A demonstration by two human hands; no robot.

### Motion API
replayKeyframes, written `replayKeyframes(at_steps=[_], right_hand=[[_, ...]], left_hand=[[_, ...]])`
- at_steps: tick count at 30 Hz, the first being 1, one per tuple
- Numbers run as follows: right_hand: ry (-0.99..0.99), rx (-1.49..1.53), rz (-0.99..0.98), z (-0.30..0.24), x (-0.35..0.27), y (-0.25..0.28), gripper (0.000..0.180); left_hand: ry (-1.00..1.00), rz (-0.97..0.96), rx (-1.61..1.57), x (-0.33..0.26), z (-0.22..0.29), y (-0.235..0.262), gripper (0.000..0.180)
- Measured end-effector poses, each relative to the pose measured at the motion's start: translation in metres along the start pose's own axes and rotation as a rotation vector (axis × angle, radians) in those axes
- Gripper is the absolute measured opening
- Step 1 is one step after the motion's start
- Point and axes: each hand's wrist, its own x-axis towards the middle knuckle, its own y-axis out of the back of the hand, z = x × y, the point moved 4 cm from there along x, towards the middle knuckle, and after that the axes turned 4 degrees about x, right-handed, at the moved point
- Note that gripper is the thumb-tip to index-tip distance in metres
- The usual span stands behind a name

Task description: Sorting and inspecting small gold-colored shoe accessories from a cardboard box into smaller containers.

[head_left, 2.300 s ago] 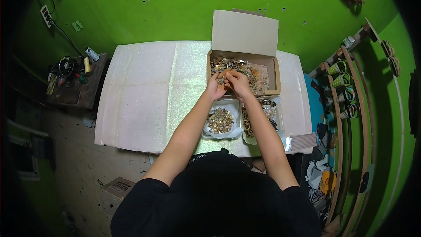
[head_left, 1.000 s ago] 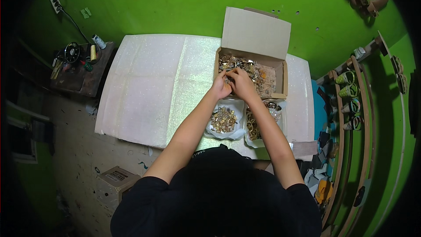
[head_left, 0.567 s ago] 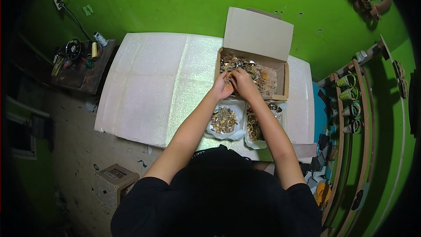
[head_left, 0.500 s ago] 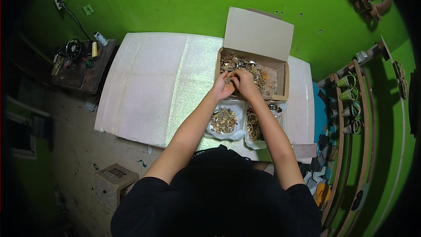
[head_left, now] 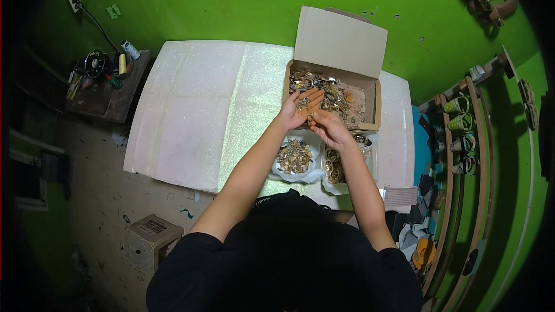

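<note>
My left hand (head_left: 298,111) is palm up with its fingers stretched out, cradling a few small silvery metal fittings (head_left: 302,103). Close beside it, my right hand (head_left: 330,128) pinches with thumb and fingertips a tiny metal fitting (head_left: 311,116), too small to name more closely. Both hands are over the near side of an open cardboard box (head_left: 377,107), which holds a jumble of gold and silver metal fittings (head_left: 335,89). Below my left hand, a white plastic-lined container (head_left: 318,174) holds a heap of small gold and silver pieces (head_left: 293,156).
Right of that container, another lined tub (head_left: 335,188) with larger metal pieces lies partly under my right forearm. All stand on a table with a shimmering white cover (head_left: 185,104). A sewing-machine stand (head_left: 98,101) is at left; a wooden shoe rack (head_left: 477,156) runs along the right.
My left hand has opened out flat, showing the pieces in its palm. My right hand has drawn back toward me and right, pinching a small piece.
</note>
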Motion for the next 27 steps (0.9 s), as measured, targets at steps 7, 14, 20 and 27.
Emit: replayKeyframes(at_steps=[7,14,20,27], right_hand=[[-0.057,-0.273,0.056,0.035,-0.017,0.014,0.014],[0.063,-0.908,0.169,0.045,-0.027,0.020,0.016],[0.120,-1.140,0.106,0.033,-0.027,0.014,0.023],[0.554,-1.305,0.244,-0.027,0.001,0.004,0.020]], left_hand=[[0.025,-0.012,0.001,-0.001,0.000,-0.001,0.047],[0.024,-0.022,-0.019,-0.001,0.001,-0.002,0.047],[0.023,-0.051,-0.033,-0.002,0.002,0.001,0.048],[0.007,0.000,-0.020,0.003,-0.001,-0.001,0.049]])
